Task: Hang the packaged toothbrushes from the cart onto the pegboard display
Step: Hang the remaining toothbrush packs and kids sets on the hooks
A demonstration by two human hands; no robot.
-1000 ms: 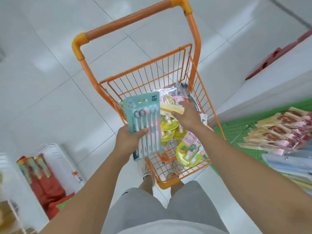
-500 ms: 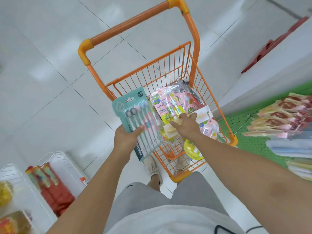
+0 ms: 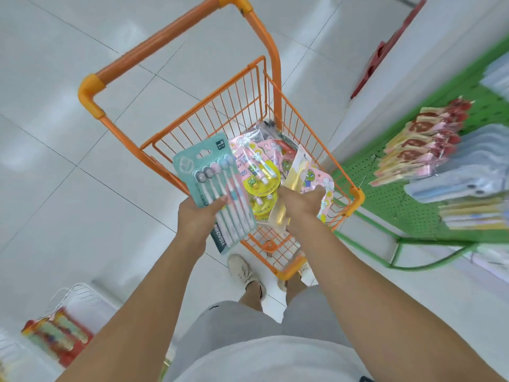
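Left hand grips teal toothbrush pack, thumb across its front | right hand pinches yellow translucent pack above orange cart | pink and yellow packs just beyond fingertips | green pegboard right of the fingers.

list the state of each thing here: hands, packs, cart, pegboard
left hand: grips the teal toothbrush pack
teal toothbrush pack: held up beside the cart
right hand: holds a yellow pack
yellow pack: being lifted from the cart
orange cart: holds several packs
green pegboard: some packs already hung
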